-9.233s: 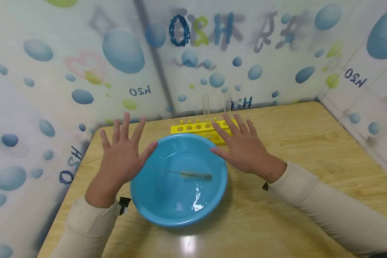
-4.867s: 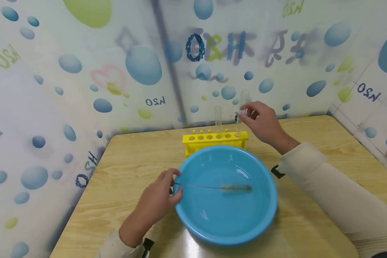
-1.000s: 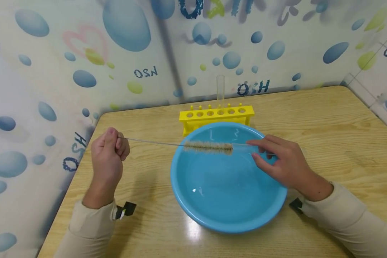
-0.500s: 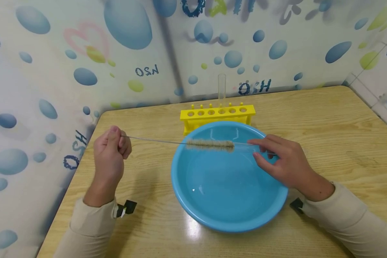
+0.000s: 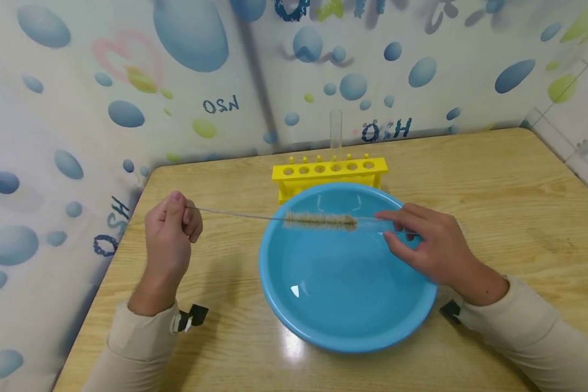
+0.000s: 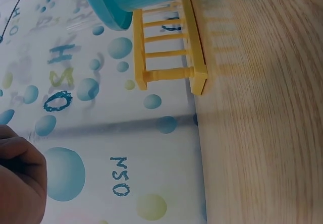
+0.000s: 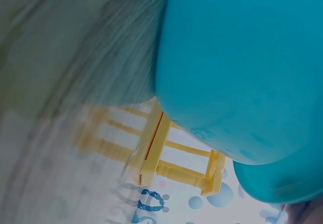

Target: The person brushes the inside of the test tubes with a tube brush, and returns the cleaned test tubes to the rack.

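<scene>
My left hand (image 5: 169, 234) grips the wire handle of a test tube brush (image 5: 320, 220) in the head view. The brush lies nearly level above the blue basin (image 5: 343, 299), its bristles pointing right. With thumb and fingers my right hand (image 5: 433, 247) holds a clear glass test tube (image 5: 369, 224) on its side, over the basin's right part. The brush tip is right at the tube's mouth, most bristles showing outside it. The tube's far end is partly hidden by the fingers. In the left wrist view, the curled left hand (image 6: 20, 178) shows at the edge.
Behind the basin stands a yellow test tube rack (image 5: 330, 171) with one upright test tube (image 5: 336, 133) in it. The wooden table (image 5: 495, 201) meets a patterned wall at the back. Water in the basin reflects light.
Earlier, both hands were spread open, the brush lay in the basin and two tubes stood in the rack. Since then, the left took the brush and the right a tube; lately they barely move.
</scene>
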